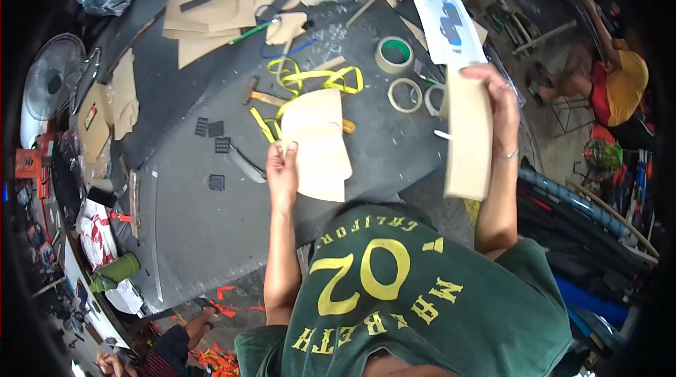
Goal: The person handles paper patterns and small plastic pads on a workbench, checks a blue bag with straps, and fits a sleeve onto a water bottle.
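Observation:
My left hand grips a cream card piece with curved edges at its lower side, thumb on top. Part of a second card layer seems to show there. Held upright in my right hand is a long cream card strip, fingers over its top end and right side. Just beyond that hand is a printed sheet with blue and dark shapes; whether it is held cannot be told. Yellow strap and a hammer lie behind the left card. An orange-yellow handle peeks out beside it.
Tape rolls lie on the dark table, left of the printed sheet. Small black grid pieces are left of my left hand. Cardboard sheets pile up at the back. A fan stands left; a person in yellow sits right.

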{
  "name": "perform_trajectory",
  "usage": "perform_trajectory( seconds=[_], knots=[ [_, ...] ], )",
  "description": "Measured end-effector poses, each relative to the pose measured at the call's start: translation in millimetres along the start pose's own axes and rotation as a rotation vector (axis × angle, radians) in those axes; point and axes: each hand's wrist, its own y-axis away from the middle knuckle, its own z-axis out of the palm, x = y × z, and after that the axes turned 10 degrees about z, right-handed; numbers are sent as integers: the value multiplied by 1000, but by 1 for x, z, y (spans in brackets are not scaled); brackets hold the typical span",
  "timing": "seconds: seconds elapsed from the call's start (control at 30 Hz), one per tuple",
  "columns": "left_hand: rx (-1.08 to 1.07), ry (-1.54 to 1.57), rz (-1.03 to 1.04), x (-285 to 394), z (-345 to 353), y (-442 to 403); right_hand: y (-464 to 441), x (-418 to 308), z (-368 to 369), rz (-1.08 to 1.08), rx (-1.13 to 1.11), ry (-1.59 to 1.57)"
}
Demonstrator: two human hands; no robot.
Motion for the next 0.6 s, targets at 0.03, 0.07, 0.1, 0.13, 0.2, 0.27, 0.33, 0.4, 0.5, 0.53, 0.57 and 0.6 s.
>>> perform_trajectory(
  seconds=[0.03,0.07,0.1,0.13,0.2,0.27,0.33,0.4,0.5,0.53,0.57,0.6],
  knots=[
    [-12,22,-4,-2,1,-3,0,18,12,113,-68,-212],
    [-28,45,-11,1,3,-3,8,12,38,245,-46,-151],
    [-55,95,-52,16,8,-2,13,17,60,208,-92,209],
    [-78,105,-52,24,10,-2,19,28,79,230,-213,309],
    [-127,168,-18,30,14,0,34,35,142,258,-297,-14],
    [-156,205,-39,24,12,4,44,74,183,255,-237,-143],
    [-187,242,-112,40,12,14,47,107,194,314,-222,55],
    [-174,224,-118,38,6,20,48,119,205,156,-135,218],
    [-125,272,-157,33,-2,20,46,113,212,84,-89,461],
    [-131,205,-148,35,0,22,42,115,214,101,-113,461],
    [-138,137,-138,39,5,22,37,117,216,117,-136,460],
    [-148,65,-126,40,9,18,28,120,218,129,-157,455]
  ],
)
